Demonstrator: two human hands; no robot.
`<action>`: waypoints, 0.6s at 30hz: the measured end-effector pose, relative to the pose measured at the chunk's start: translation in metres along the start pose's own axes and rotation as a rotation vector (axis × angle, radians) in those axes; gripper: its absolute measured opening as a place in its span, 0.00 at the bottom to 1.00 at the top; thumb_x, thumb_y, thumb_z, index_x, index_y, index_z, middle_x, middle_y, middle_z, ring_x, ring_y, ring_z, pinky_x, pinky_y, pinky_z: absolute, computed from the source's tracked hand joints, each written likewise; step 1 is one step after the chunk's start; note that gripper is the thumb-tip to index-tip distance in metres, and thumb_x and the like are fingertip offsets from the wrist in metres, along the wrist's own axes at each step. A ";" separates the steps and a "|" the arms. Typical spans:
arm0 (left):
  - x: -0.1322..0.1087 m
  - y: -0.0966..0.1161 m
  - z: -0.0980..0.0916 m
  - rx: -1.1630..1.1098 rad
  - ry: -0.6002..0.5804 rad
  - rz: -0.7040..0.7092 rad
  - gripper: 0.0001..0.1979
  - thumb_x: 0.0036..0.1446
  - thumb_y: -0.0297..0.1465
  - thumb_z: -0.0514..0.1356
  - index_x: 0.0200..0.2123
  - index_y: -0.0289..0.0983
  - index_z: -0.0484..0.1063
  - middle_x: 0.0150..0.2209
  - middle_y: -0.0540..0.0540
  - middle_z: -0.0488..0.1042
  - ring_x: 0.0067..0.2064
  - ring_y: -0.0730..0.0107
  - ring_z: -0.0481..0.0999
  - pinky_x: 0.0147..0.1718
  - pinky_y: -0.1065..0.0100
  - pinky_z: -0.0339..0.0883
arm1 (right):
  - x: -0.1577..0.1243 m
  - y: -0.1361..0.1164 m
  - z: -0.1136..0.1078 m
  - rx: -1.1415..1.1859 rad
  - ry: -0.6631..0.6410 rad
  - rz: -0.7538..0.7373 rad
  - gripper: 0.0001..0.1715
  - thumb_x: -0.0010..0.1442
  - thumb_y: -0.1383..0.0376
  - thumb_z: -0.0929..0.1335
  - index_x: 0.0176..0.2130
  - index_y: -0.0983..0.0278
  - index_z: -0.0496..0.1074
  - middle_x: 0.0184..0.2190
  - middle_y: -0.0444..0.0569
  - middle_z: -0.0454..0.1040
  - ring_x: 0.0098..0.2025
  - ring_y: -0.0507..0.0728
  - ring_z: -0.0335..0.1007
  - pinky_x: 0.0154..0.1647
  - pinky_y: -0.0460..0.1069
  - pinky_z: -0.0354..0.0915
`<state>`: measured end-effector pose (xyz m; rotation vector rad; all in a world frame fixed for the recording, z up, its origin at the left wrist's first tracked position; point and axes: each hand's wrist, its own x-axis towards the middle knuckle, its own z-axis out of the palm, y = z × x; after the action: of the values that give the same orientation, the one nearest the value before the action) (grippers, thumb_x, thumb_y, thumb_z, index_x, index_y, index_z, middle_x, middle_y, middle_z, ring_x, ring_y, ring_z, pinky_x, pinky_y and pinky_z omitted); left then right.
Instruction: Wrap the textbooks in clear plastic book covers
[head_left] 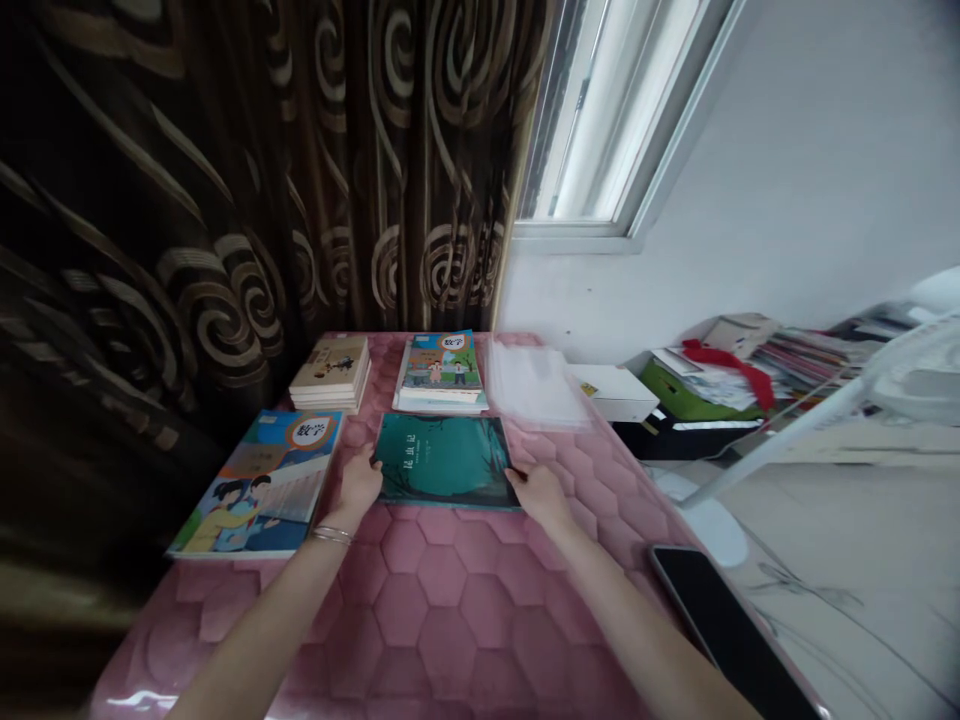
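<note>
A dark green book point(450, 462) with Chinese characters lies sideways before me, held by its two short edges. My left hand point(361, 480), with thin bracelets at the wrist, grips its left edge. At the opposite edge, my right hand point(538, 490) has its fingers closed on the cover. Left of my left hand lies a large textbook point(274, 490) with a blue cover and cartoon children. Just beyond the green book sits a stack of textbooks point(441, 372), the top one showing two cartoon figures. A pile of small tan books point(330, 372) stands at the back left.
The pink hexagon-patterned table cover point(450, 620) spans the table. Clear plastic sheets point(536, 385) and a white box point(613, 390) are at the back right. A dark phone point(727, 630) lies by the right edge, near a white lamp stand point(787, 410). Patterned curtains point(300, 200) hang behind.
</note>
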<state>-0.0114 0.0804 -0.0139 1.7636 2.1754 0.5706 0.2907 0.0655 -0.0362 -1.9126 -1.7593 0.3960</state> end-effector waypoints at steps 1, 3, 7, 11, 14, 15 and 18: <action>0.000 0.001 0.000 -0.003 0.002 0.011 0.18 0.58 0.23 0.54 0.53 0.33 0.68 0.51 0.37 0.76 0.50 0.64 0.77 0.46 0.70 0.68 | -0.001 0.001 0.000 0.002 0.007 0.005 0.16 0.61 0.64 0.63 0.41 0.63 0.80 0.37 0.55 0.81 0.40 0.63 0.78 0.37 0.50 0.68; -0.004 0.002 -0.001 0.004 0.017 0.037 0.18 0.58 0.22 0.54 0.52 0.32 0.68 0.49 0.36 0.76 0.48 0.62 0.78 0.45 0.67 0.69 | -0.001 0.002 0.000 0.003 0.018 0.010 0.16 0.61 0.65 0.63 0.42 0.62 0.79 0.37 0.54 0.81 0.41 0.62 0.78 0.38 0.50 0.68; -0.028 0.004 -0.005 0.042 0.071 0.195 0.17 0.60 0.22 0.52 0.52 0.30 0.69 0.55 0.31 0.70 0.55 0.56 0.72 0.53 0.59 0.66 | 0.000 -0.001 -0.005 -0.016 0.030 0.011 0.16 0.62 0.65 0.63 0.43 0.63 0.79 0.38 0.55 0.80 0.41 0.62 0.76 0.39 0.51 0.67; -0.061 0.014 0.001 0.075 0.059 0.549 0.12 0.61 0.26 0.54 0.44 0.39 0.76 0.56 0.43 0.71 0.61 0.58 0.64 0.65 0.52 0.48 | -0.018 -0.023 -0.007 -0.099 0.162 -0.129 0.18 0.62 0.65 0.63 0.47 0.65 0.76 0.47 0.60 0.75 0.48 0.65 0.69 0.47 0.56 0.62; -0.074 0.022 0.015 0.140 0.107 0.821 0.13 0.61 0.27 0.55 0.45 0.38 0.76 0.49 0.42 0.76 0.57 0.56 0.68 0.65 0.43 0.44 | -0.042 -0.046 0.005 -0.131 0.183 -0.415 0.14 0.63 0.62 0.64 0.45 0.61 0.76 0.49 0.54 0.73 0.50 0.63 0.65 0.48 0.57 0.59; -0.074 0.024 0.020 0.162 0.120 0.864 0.13 0.61 0.26 0.55 0.46 0.37 0.75 0.47 0.42 0.77 0.54 0.57 0.71 0.64 0.44 0.48 | -0.048 -0.053 0.011 -0.136 0.147 -0.496 0.13 0.62 0.62 0.65 0.44 0.59 0.77 0.49 0.52 0.73 0.50 0.63 0.65 0.47 0.56 0.59; -0.069 0.027 0.030 0.206 0.131 0.888 0.14 0.59 0.22 0.55 0.45 0.35 0.76 0.43 0.42 0.77 0.46 0.61 0.74 0.62 0.48 0.55 | -0.057 -0.066 0.029 -0.163 0.062 -0.614 0.09 0.61 0.62 0.68 0.42 0.58 0.77 0.47 0.50 0.75 0.50 0.61 0.64 0.45 0.56 0.57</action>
<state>0.0403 0.0211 -0.0298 2.8604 1.4501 0.6611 0.2135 0.0159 -0.0317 -1.3557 -2.2648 -0.0312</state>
